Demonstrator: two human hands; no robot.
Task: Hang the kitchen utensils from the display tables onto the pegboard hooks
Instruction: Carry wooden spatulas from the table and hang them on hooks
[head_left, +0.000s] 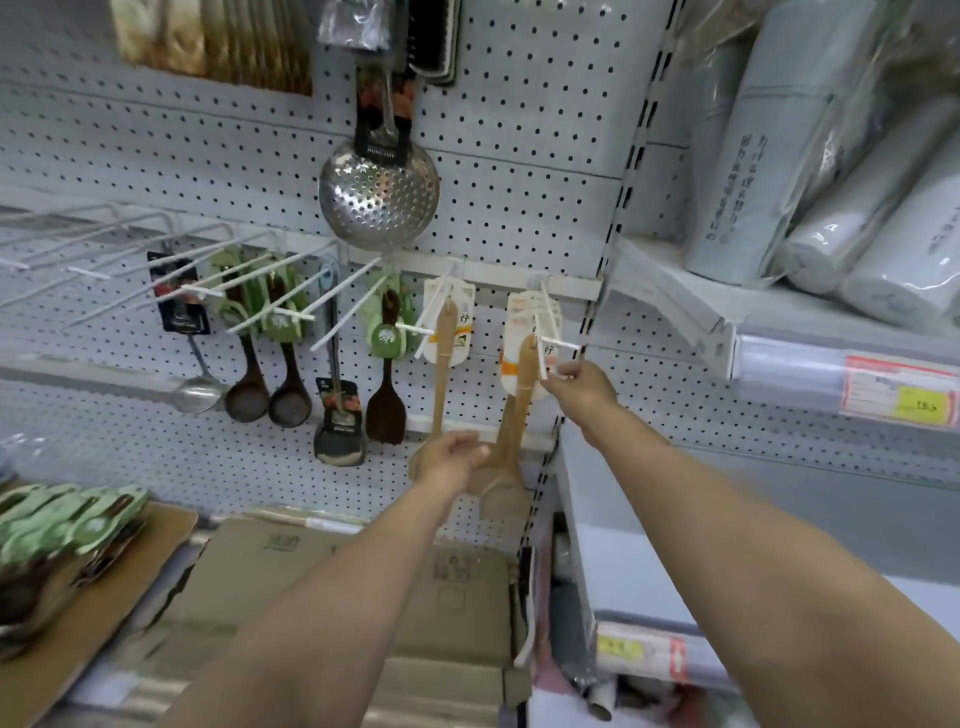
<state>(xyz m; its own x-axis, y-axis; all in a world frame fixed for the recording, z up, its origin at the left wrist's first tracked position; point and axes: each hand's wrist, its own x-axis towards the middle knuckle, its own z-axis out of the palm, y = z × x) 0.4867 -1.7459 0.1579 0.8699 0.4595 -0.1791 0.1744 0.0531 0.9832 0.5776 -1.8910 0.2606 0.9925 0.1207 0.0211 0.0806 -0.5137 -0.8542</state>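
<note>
- Right hand (582, 387) pinched tip of white hook (551, 343) on pegboard (519, 130); grip closed
- Left hand (452, 457) w/ curled grip held wooden spatula (511, 452), hanging from that hook

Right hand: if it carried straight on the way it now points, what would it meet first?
The right hand points up and left at the white hook it is already touching. Next would probably come the light wooden spatula hanging there, though depth is unclear.
</note>
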